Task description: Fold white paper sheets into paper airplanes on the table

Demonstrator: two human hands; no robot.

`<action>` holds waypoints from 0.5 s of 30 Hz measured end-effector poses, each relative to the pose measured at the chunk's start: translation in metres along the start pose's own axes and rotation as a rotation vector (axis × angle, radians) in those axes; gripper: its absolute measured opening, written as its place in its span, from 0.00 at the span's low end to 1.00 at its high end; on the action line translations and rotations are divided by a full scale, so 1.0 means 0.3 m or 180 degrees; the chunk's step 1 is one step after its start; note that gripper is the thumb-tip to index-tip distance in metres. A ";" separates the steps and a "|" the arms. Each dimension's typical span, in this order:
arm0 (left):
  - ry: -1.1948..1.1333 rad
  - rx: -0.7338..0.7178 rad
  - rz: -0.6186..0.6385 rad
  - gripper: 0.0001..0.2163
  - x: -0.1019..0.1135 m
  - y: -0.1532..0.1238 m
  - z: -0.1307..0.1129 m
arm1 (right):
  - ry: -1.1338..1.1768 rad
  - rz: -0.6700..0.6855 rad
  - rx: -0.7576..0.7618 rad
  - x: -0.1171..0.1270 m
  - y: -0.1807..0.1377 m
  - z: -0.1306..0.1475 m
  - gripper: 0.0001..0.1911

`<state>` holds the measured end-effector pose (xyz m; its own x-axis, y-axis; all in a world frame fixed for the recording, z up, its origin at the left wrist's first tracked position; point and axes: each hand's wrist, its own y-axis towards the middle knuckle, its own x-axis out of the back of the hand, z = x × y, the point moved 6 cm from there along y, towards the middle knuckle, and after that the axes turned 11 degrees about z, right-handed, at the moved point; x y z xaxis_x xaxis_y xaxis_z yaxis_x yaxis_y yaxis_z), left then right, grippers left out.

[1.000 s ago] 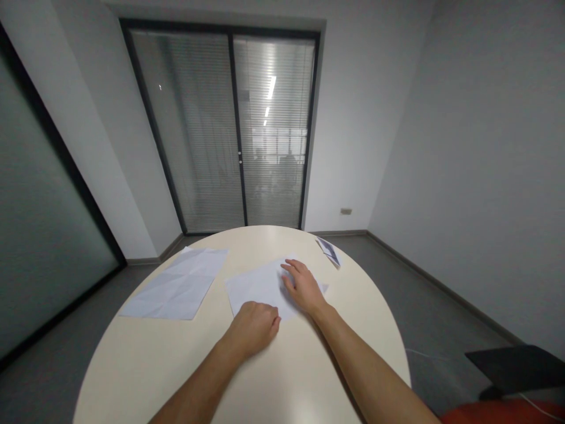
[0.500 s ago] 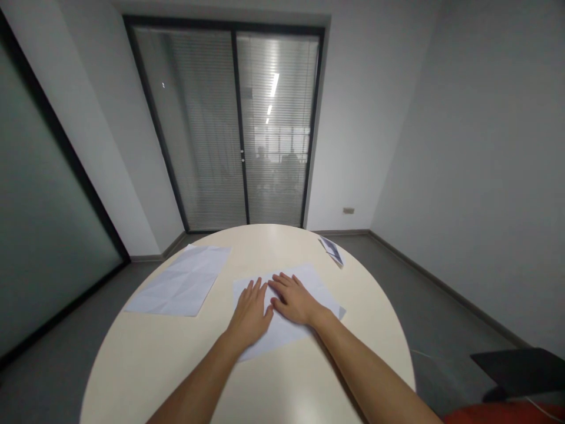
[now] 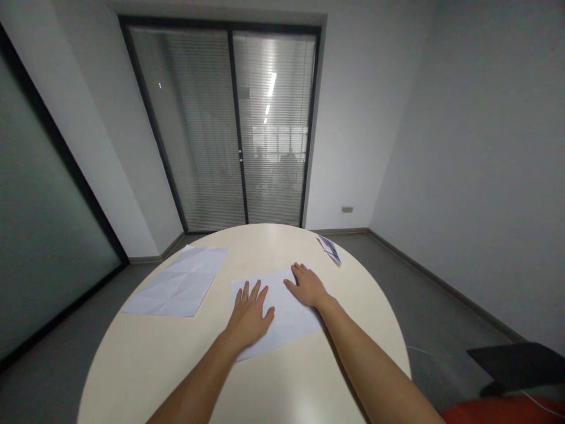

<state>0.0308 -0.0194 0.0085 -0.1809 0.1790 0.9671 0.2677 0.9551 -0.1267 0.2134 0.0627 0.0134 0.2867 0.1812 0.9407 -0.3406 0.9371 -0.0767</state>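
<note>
A white sheet of paper [image 3: 286, 321] lies on the round cream table [image 3: 176, 359] in front of me. My left hand [image 3: 251, 315] rests flat on its left part, fingers spread. On the sheet's right side lies my right hand [image 3: 308, 285], palm down with the thumb apart from the fingers; it hides the sheet's right edge and far corner. Neither hand grips anything. To the left is a second white sheet [image 3: 180, 282], marked with crossing creases. A small folded paper [image 3: 329, 249] with a dark printed area sits near the table's far right edge.
Beyond the table stands a dark-framed glass partition [image 3: 241, 129] with blinds. At the lower right are a black flat object [image 3: 521, 365] and something red [image 3: 489, 409]. A wall outlet [image 3: 347, 209] is low on the far wall.
My right hand has slid right across the sheet, away from my left hand, to the sheet's right side. My left hand stays in place with its fingers more spread.
</note>
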 end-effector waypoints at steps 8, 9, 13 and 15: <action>0.0106 0.0213 -0.0201 0.27 0.015 0.011 0.012 | -0.0184 -0.0370 0.0069 0.035 -0.061 0.057 0.33; 0.0126 0.0299 -0.0241 0.26 0.018 0.017 0.022 | -0.0145 -0.0376 0.0293 0.029 -0.076 0.098 0.33; 0.0168 0.0518 -0.0342 0.24 0.022 0.042 0.068 | 0.0147 -0.0024 0.1104 -0.039 -0.111 0.247 0.34; 0.0158 0.0551 -0.0363 0.24 0.021 0.050 0.088 | 0.0146 0.0215 0.1196 -0.078 -0.106 0.274 0.35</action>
<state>0.0085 0.0024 0.0068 -0.1529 0.0596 0.9864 0.0809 0.9956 -0.0476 0.1441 0.0042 0.0210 0.2892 0.2600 0.9213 -0.6622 0.7493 -0.0036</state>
